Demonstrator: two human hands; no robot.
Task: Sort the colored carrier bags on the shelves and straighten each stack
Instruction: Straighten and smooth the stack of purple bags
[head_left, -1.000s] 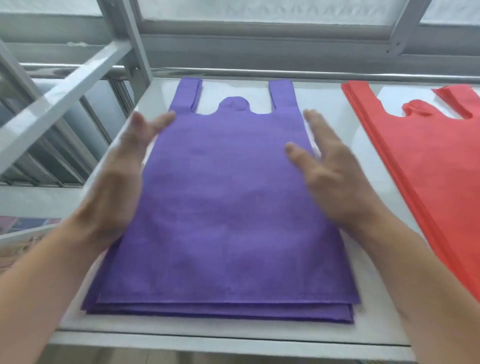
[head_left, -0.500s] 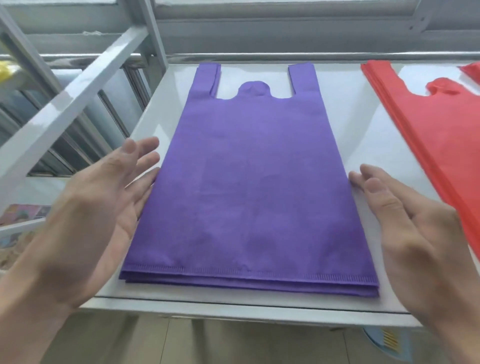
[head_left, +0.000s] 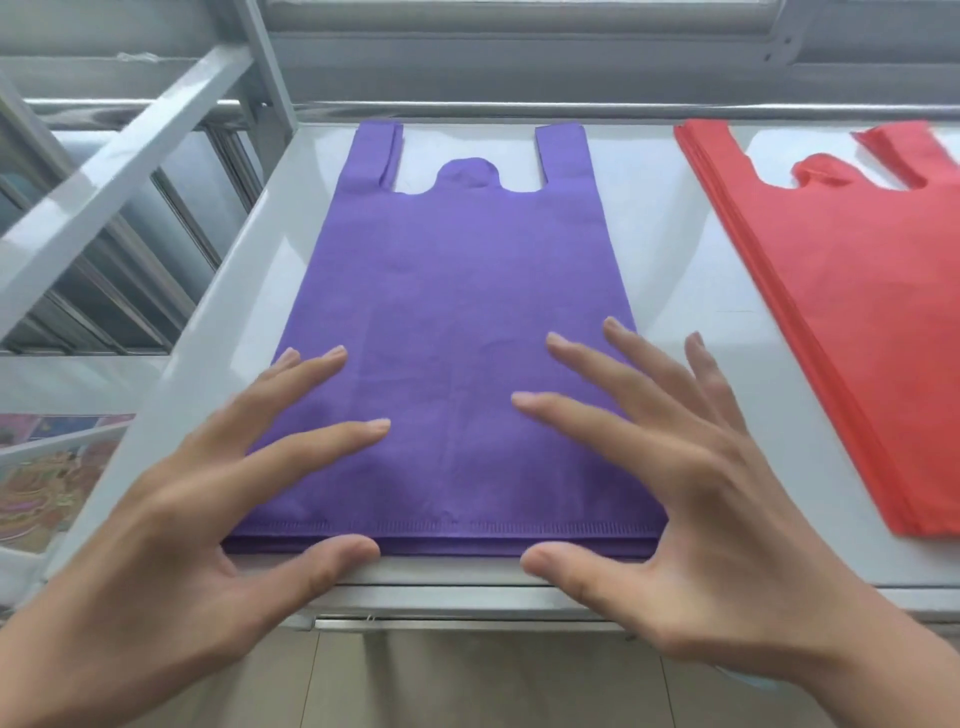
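**Under both hands: purple stack, near hem toward you**

Directly ahead on the shelf (head_left: 675, 270), the purple bag stack (head_left: 462, 322) lies lengthwise away from you, handles pointing to the back rail and stitched bottom hem along the front lip. Your left hand (head_left: 218, 499) and right hand (head_left: 675, 483) sit over its near corners, equally close, fingers spread and straight across the top bag, thumbs at the front edge; neither pinches anything. Any squaring push would likely run along that long axis, away from you. To your right, well apart, the red bag stack (head_left: 857, 312) lies parallel, handles also rearward.
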